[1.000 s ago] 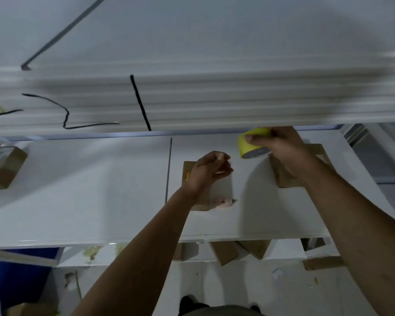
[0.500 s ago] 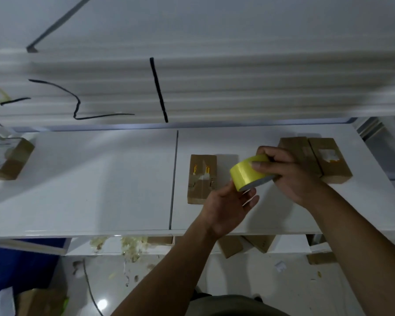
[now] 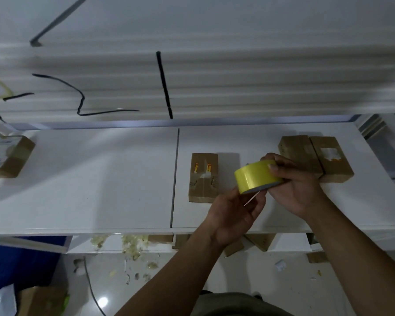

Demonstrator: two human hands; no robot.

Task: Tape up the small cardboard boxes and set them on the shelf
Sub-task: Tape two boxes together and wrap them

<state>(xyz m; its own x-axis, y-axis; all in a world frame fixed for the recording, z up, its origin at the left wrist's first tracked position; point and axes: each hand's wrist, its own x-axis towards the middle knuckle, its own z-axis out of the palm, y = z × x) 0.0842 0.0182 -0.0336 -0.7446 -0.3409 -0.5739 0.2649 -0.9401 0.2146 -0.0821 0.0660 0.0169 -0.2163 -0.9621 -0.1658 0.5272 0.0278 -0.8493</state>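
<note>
Tape, a glossy yellow roll point(image 3: 257, 176) with a grey inner rim, was gripped in the right hand point(image 3: 293, 185), thumb over the outer band and fingers curled round its far side. The left hand point(image 3: 234, 215) pinched at the roll's lower edge, where a thin pale strip point(image 3: 251, 198) hung loose between its fingertips. Both hands hovered above the white shelf point(image 3: 100, 190), a smooth, slightly shiny surface split by a dark seam.

Just left of the roll a small brown cardboard box point(image 3: 203, 177) lay flat on the shelf, oblong, its top flaps meeting in a centre line with yellow-red marks and scuffed patches of old tape. Behind the right hand two more cardboard boxes point(image 3: 315, 156) sat touching side by side, the right one bearing a torn white label. At the far left end another box point(image 3: 8, 156), carrying a printed white label, rested well apart from the rest.

Black cables point(image 3: 164, 85) ran across the blurred white panel above. Below the shelf's front edge, more cardboard pieces point(image 3: 260, 241) showed on a lower level, with pale crumpled scraps point(image 3: 132, 245) scattered there and on the floor.
</note>
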